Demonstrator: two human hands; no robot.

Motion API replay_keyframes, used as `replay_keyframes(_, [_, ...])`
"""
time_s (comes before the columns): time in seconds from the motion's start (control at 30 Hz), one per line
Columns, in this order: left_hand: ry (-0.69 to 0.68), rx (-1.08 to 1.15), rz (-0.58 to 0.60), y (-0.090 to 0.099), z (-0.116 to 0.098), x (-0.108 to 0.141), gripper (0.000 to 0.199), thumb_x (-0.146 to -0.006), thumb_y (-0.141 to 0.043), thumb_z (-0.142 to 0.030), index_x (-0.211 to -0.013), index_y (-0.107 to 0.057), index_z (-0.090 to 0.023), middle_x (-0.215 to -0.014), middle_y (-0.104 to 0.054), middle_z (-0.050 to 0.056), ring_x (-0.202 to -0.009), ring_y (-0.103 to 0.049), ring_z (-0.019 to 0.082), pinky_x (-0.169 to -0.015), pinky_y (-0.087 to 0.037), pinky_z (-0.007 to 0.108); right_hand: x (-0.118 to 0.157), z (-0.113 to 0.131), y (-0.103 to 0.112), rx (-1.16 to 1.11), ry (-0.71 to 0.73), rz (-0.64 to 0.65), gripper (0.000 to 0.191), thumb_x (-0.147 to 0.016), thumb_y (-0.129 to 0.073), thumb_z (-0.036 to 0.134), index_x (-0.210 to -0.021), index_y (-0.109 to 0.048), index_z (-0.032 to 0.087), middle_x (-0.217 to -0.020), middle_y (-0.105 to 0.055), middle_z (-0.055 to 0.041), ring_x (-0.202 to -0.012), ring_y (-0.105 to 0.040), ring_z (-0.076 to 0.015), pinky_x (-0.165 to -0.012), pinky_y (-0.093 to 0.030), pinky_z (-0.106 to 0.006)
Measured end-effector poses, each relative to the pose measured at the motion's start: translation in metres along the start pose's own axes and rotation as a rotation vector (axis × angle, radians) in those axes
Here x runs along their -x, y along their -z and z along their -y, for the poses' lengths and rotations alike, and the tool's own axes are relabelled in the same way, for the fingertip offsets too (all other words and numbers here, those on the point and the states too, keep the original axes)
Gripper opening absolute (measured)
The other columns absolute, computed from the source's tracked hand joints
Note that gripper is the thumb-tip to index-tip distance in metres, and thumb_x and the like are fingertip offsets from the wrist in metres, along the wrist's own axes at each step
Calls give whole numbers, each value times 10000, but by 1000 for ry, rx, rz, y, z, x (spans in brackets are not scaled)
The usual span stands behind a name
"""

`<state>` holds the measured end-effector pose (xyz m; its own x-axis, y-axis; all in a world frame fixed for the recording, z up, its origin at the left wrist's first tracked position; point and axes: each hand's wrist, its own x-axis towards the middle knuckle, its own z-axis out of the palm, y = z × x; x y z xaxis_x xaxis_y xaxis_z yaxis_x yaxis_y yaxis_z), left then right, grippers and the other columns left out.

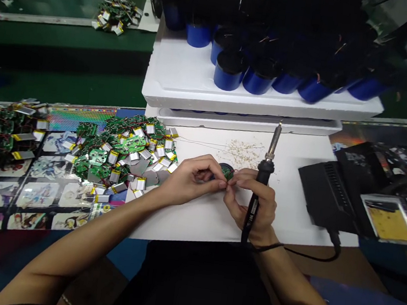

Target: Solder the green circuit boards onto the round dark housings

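Observation:
Fingers of my left hand (197, 180) pinch a small round part with a green board (227, 173) over the white work surface. My right hand (254, 203) touches the same part with its fingertips and also holds a black soldering iron (257, 198), whose metal tip points up and away from the part. A dark rim shows behind the fingertips; the rest of the part is hidden by them. Left of my hands lies a heap of green circuit boards (132, 145) with silver and yellow batteries wired to them.
White foam trays (181, 88) at the back hold several blue cups (228, 71) with dark tops. Yellowish scraps (244, 152) lie on the white surface (187, 224). At the right stand a black box (326, 195) with a cable and a bagged yellow sponge (390, 220). More boards (23, 138) lie far left.

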<state>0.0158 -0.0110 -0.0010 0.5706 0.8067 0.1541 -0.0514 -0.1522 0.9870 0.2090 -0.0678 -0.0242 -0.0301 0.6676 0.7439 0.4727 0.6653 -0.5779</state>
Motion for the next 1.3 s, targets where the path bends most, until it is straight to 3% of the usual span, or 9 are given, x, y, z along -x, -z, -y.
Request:
replay_keyframes(0.2, [71, 72, -26, 2, 0, 0, 274, -985, -783, -421, -982, -707, -158, -893, -637, 36, -751, -565, 125, -668, -460, 253, 1, -1, 1, 20, 16, 14, 548, -843, -742, -4, -1275, -566, 284, -967, -731, -18, -932, -746, -233, -809, -686, -464])
replay_keyframes(0.33, [-112, -164, 13, 5, 1, 0, 204, -945, -836, -291, -1087, -751, -172, -1018, -713, 68, -835, -601, 140, -720, -474, 261, 3, -2, 2, 20, 25, 17, 560, -827, -759, -18, -1279, -574, 257, -975, -734, -37, -955, -752, -248, -828, -686, -477])
replay_keyframes(0.47, [-254, -238, 29, 4, 4, -1, 45, -997, -765, -218, -1004, -761, -173, -968, -757, 70, -922, -664, 168, -792, -515, 281, 4, -4, 2, 29, 22, 29, 564, -831, -753, -11, -1287, -578, 272, -977, -728, -30, -957, -751, -246, -824, -684, -475])
replay_keyframes(0.83, [-143, -188, 41, 6, 4, -1, 76, -1006, -737, -244, -971, -742, -176, -977, -732, 65, -900, -667, 164, -819, -537, 289, 6, -7, 0, 44, 14, 61, 541, -848, -731, 17, -1270, -567, 313, -962, -709, -2, -922, -743, -222, -827, -673, -457])
replay_keyframes(1.0, [-206, -267, 39, 8, 6, -2, 81, -1027, -706, -241, -971, -708, -183, -973, -729, 71, -958, -669, 192, -869, -539, 323, 9, -7, 6, 25, 15, 80, 580, -812, -740, -25, -1285, -585, 273, -972, -721, -26, -935, -744, -240, -830, -676, -476])
replay_keyframes(1.13, [-295, -399, 36, 12, 11, -3, 69, -1029, -686, -210, -965, -682, -187, -975, -758, 68, -969, -682, 206, -918, -520, 359, 11, -1, 23, 7, -26, 83, 601, -794, -758, -29, -1295, -611, 268, -967, -734, -26, -944, -748, -242, -868, -665, -485])
replay_keyframes(1.2, [-311, -451, 66, 13, 13, -3, 72, -1034, -666, -203, -964, -682, -193, -974, -771, 61, -962, -685, 205, -926, -516, 362, 10, 5, 33, -36, -77, 74, 532, -831, -746, 6, -1280, -639, 271, -952, -743, -29, -923, -755, -244, -863, -660, -484])
replay_keyframes(1.3, [-315, -498, 103, 14, 14, -3, 90, -1044, -633, -204, -973, -689, -198, -982, -778, 58, -958, -680, 201, -913, -518, 353, 6, 15, 44, -106, -194, 12, 262, -980, -648, 166, -1208, -701, 283, -847, -745, -32, -767, -749, -241, -747, -650, -469])
